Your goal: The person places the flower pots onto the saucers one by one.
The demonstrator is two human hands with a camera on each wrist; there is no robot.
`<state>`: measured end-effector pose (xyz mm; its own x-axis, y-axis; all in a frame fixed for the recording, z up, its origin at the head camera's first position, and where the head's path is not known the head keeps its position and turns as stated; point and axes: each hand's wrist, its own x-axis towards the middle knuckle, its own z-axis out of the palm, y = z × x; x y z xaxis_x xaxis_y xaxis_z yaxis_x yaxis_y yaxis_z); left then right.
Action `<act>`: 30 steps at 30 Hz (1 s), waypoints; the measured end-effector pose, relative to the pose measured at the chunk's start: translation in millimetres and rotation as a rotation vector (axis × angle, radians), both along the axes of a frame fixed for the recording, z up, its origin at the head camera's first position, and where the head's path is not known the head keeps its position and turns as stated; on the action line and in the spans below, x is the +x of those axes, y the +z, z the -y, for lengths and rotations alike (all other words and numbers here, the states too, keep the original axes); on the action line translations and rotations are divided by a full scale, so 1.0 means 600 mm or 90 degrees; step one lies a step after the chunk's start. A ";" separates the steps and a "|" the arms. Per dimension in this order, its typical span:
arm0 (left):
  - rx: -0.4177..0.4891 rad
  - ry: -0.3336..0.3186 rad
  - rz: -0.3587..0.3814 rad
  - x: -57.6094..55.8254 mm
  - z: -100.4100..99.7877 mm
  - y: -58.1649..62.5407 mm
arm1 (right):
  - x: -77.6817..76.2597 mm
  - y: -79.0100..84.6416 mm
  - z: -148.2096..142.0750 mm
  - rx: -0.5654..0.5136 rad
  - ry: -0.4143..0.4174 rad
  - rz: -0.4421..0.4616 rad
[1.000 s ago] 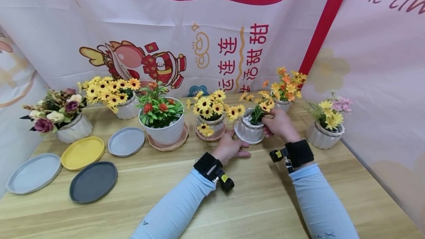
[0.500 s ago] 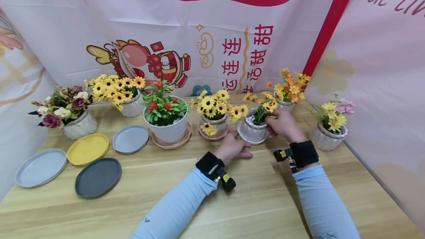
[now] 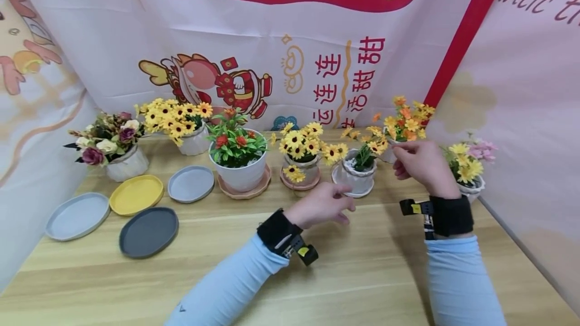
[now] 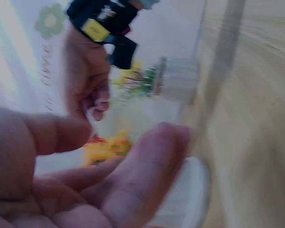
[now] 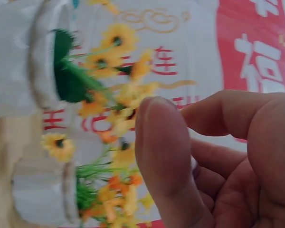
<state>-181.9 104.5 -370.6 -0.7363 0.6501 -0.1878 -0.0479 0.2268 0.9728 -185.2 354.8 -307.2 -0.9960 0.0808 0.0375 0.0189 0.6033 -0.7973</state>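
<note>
In the head view, a potted plant (image 3: 359,175) with small yellow-orange flowers stands upright on a white saucer (image 3: 362,194). My left hand (image 3: 322,205) hovers in front of that saucer, fingers loosely bent and apart from it. The left wrist view shows its thumb and fingers (image 4: 142,175) spread with nothing between them. Raised to the right of the pot is my right hand (image 3: 423,165), fingers loosely curled near the orange flowers (image 3: 405,120). Behind its thumb (image 5: 164,142), the right wrist view shows yellow flowers (image 5: 118,40); nothing is visibly held.
Left of the pot stand a yellow daisy pot (image 3: 301,169) and a white red-flowered pot (image 3: 237,172), both on saucers. Further left are more flower pots and saucers: yellow (image 3: 136,195), dark grey (image 3: 148,232) and light ones. A pink-yellow flower pot (image 3: 471,185) stands at the right edge.
My right hand has let go of the pot and moved up and right. My left hand has drawn off the white saucer. The head view has shifted slightly.
</note>
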 end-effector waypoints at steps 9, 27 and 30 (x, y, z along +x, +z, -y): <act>-0.086 0.014 -0.152 0.022 0.172 0.071 | 0.033 0.030 0.039 0.011 -0.008 -0.096; -0.378 0.361 -0.200 0.011 0.589 0.081 | 0.049 0.009 0.167 0.032 0.160 -0.165; -0.399 0.369 -0.172 0.024 0.631 0.060 | 0.046 -0.010 0.207 0.026 0.216 -0.143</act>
